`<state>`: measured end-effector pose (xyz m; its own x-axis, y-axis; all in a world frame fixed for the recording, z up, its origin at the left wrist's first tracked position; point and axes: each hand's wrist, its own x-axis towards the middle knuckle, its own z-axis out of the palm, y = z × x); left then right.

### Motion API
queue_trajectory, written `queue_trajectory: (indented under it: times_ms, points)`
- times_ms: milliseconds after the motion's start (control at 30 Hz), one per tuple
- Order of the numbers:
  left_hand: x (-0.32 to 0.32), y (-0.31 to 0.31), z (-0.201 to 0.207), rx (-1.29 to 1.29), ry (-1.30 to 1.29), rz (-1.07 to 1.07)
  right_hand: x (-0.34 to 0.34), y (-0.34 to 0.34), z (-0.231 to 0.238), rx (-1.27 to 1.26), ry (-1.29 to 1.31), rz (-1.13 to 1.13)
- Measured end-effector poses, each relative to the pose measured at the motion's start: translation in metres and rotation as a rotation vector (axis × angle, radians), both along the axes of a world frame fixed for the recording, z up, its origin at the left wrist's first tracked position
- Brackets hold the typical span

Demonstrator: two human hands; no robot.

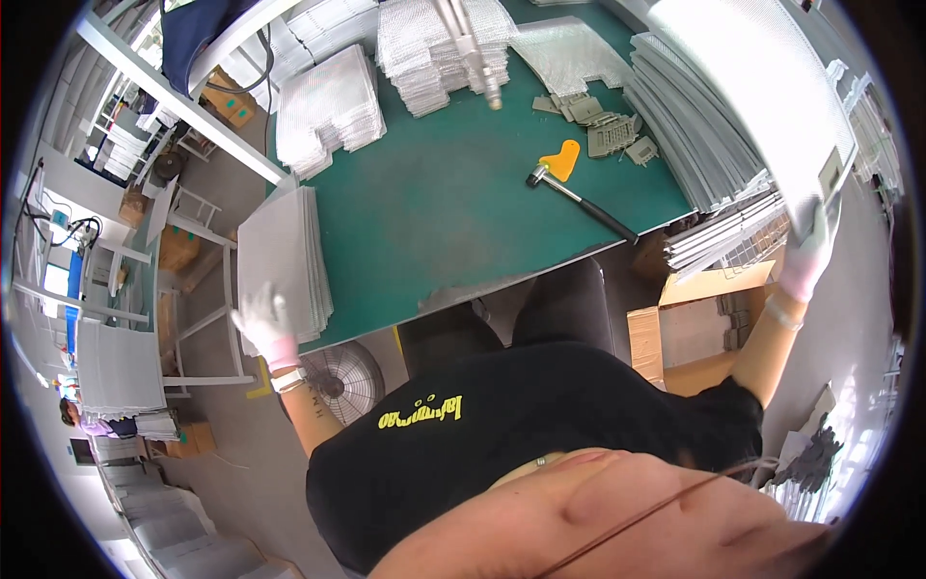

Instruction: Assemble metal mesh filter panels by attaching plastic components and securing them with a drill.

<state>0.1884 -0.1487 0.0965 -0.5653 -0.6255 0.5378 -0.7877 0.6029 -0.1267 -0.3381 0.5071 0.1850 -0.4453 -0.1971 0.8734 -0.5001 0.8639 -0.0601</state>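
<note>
Workshop floor in grey, with white metal frames and benches off to the left and, at the far edge, another person (96, 420) (small and hard to make out). Close by, a green surface (415, 241), worn darker in the middle. Along its back, piles of notched pale sheets: one stack at the left (328, 116), a taller stack near the middle (424, 58), and a metal rod tool (466, 43) hanging in front of the latter. Farther right, small grey plastic parts (610, 137) in a loose heap, then a flat yellow piece (561, 161) just beside the head of a hammer (590, 209) with a black handle.

Right hand (815, 246), gloved in white, closed on the lower edge of a large white panel (757, 87), tilted up past the right end of the surface, beside a thick row of grey-white sheets (680, 125). Left hand (262, 320), also gloved, fingers loosely spread at the near corner of a stack of plain panels (275, 251) (touching or just short of it, impossible to tell). Below the surface, a round fan (342, 381) at the left and an open cardboard box (646, 343) at the right.
</note>
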Motion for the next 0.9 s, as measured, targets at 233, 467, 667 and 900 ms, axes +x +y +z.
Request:
queue_trajectory:
  times_ms: [233, 467, 667, 900]
  points:
    - [-0.031, 0.038, 0.085, -0.485, 0.368, -0.213, -0.126, 0.012, 0.029, -0.046, -0.793, -0.090]
    - [-0.154, 0.178, 0.030, 0.258, 0.078, -0.672, 0.012, -0.137, -0.010, -0.224, -0.162, 0.225]
    - [-0.216, 0.203, -0.050, 0.525, -0.282, -0.866, 0.095, -0.339, -0.136, 0.569, -0.680, 1.033]
    - [-0.236, -0.009, 0.037, 0.375, -0.141, -0.655, 0.086, -0.437, -0.130, 0.876, -0.683, 1.028]
